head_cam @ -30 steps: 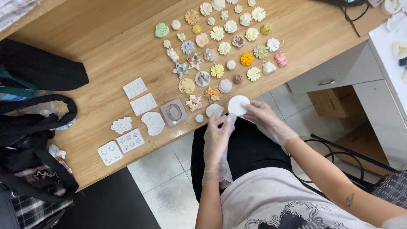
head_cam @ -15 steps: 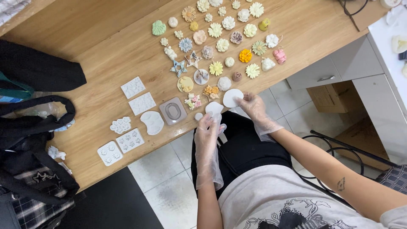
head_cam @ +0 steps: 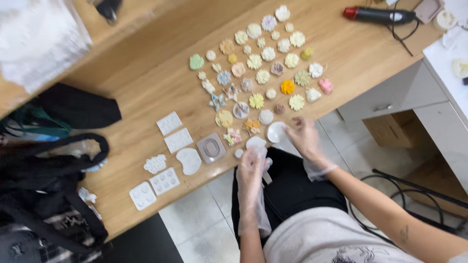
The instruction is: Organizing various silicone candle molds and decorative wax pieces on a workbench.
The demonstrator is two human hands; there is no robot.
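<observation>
White disc [head_cam: 277, 131] sits at the counter's [head_cam: 146, 83] near edge, half over it. My right hand [head_cam: 304, 139], in a clear glove, pinches its right rim with the fingertips. A second white piece [head_cam: 255, 142] lies just left of it on the same edge; my left hand [head_cam: 251, 168], also gloved, is curled just below it, fingers touching its lower side. Can't tell if that's a real grip or only contact.

Small white round [head_cam: 238, 153] just left of the left hand, on the edge. Next left: grey square mould [head_cam: 211, 148] with an oval cavity, then a white kidney-shaped mould [head_cam: 188, 160]. Further toward the near left corner, four flat white moulds [head_cam: 165, 180] plus two more [head_cam: 174, 131] behind them.

Behind the disc, rows of small cast flowers [head_cam: 263, 63] in white, cream, yellow, orange, pink and green run toward the far edge.

Far right corner: red-and-black tool [head_cam: 378, 15] with cord. Left end: black bags [head_cam: 53, 160].
</observation>
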